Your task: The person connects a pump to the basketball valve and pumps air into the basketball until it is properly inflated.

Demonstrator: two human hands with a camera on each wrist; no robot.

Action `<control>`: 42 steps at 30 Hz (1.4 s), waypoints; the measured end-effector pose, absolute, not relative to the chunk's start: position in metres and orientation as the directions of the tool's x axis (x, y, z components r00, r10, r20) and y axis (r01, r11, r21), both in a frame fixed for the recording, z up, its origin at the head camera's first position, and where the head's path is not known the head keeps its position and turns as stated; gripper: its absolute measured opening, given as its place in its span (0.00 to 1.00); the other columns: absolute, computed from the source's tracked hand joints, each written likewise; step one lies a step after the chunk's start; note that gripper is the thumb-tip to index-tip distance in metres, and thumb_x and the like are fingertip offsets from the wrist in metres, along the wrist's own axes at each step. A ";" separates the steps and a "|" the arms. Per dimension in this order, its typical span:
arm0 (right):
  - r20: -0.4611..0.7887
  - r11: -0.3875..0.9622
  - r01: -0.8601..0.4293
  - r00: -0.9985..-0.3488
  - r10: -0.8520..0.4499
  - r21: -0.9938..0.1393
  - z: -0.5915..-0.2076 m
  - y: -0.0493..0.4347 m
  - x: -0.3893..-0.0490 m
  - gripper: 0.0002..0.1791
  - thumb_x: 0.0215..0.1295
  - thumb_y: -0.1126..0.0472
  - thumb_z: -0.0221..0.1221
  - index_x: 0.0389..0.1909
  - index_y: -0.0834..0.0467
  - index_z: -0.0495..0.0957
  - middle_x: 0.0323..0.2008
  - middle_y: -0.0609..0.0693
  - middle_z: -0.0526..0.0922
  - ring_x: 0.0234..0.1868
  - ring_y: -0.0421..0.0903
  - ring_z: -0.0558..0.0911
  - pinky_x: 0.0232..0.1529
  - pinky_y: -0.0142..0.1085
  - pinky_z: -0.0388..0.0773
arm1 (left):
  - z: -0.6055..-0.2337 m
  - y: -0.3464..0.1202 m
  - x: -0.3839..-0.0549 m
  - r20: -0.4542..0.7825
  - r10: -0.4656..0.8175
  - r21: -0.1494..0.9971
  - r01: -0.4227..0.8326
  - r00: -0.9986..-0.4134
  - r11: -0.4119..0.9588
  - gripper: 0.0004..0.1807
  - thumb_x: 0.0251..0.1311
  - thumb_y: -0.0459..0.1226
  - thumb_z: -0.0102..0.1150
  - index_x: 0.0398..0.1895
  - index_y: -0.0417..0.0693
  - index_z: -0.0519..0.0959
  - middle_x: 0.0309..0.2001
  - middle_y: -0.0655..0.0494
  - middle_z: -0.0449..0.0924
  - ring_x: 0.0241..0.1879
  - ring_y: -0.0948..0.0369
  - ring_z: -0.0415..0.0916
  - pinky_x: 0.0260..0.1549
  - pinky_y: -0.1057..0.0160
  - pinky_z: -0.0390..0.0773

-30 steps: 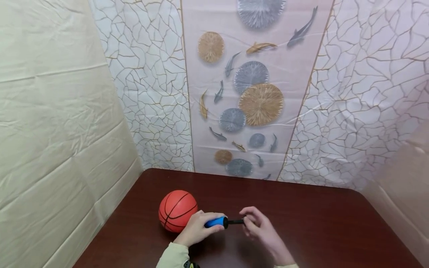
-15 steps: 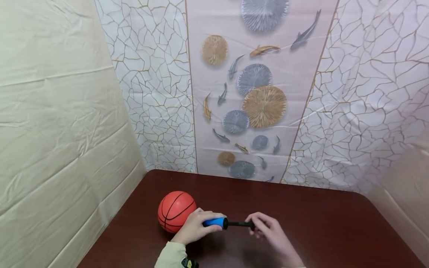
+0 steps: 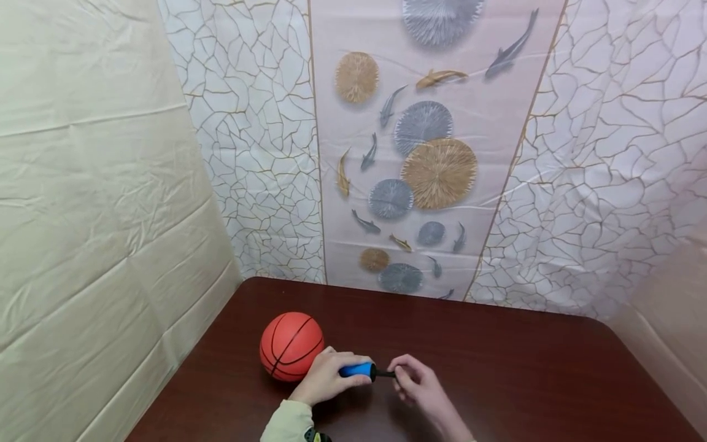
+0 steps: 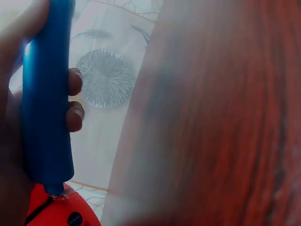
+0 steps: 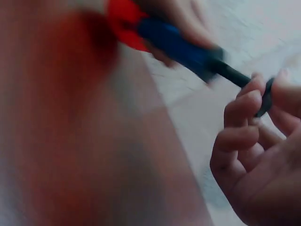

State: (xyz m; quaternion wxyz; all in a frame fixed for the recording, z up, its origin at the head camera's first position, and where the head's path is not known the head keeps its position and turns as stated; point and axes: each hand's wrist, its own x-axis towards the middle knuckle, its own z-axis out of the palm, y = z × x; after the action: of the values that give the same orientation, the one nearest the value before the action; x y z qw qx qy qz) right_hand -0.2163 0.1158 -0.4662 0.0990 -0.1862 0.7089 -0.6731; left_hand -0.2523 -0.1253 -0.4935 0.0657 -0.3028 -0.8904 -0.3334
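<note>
A blue hand pump (image 3: 359, 369) lies level in my left hand (image 3: 326, 379), whose fingers curl round its barrel. At the barrel's far end, in the left wrist view, the pump's tip meets the red basketball (image 4: 66, 209). My right hand (image 3: 418, 387) pinches the black handle (image 5: 266, 99) at the end of the plunger rod (image 5: 233, 75). A short length of that rod shows between the barrel and my right fingers. In the head view the basketball (image 3: 291, 347) sits just left of my left hand, its lower right side partly covered by the hand.
Both hands are over a dark reddish-brown table (image 3: 525, 368). Behind it hangs a patterned cloth (image 3: 386, 270) with fish and round motifs. A beige cloth wall (image 3: 110, 245) stands along the left side, and another covers the right.
My right hand first drew the pump handle out to the right, then pushed it back left, so less rod shows now. My left hand keeps its grip on the barrel beside the ball.
</note>
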 end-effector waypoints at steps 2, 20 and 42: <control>0.087 0.069 -0.126 -0.907 -0.411 -0.990 -0.472 0.106 -0.216 0.17 0.75 0.58 0.49 0.48 0.71 0.69 0.24 0.46 0.73 0.19 0.34 0.70 0.18 0.26 0.64 | -0.494 -0.124 -0.252 0.325 0.508 0.525 0.599 -0.798 0.605 0.23 0.59 0.61 0.55 0.54 0.67 0.81 0.48 0.67 0.84 0.40 0.71 0.77 0.39 0.70 0.65; 0.217 -0.039 -0.226 -0.856 -0.468 -0.973 -0.446 0.166 -0.209 0.09 0.76 0.64 0.45 0.43 0.57 0.75 0.24 0.40 0.77 0.18 0.41 0.64 0.18 0.45 0.55 | -0.486 -0.135 -0.245 0.264 0.466 0.601 0.521 -0.845 0.606 0.26 0.59 0.62 0.56 0.57 0.65 0.79 0.51 0.63 0.83 0.44 0.66 0.74 0.41 0.64 0.70; 0.214 0.062 -0.287 -0.825 -0.524 -0.956 -0.437 0.154 -0.210 0.15 0.78 0.61 0.42 0.50 0.68 0.72 0.30 0.48 0.80 0.20 0.34 0.75 0.18 0.38 0.70 | -0.480 -0.135 -0.248 0.348 0.480 0.574 0.588 -0.805 0.570 0.23 0.59 0.59 0.58 0.55 0.65 0.81 0.51 0.65 0.84 0.44 0.66 0.77 0.42 0.66 0.69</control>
State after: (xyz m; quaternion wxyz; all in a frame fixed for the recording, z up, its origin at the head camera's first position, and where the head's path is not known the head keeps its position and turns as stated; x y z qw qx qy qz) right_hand -0.2097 0.1541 -0.4366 0.0947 -0.2806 0.7224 -0.6249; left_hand -0.2484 -0.1347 -0.4797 0.0766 -0.3026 -0.8826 -0.3514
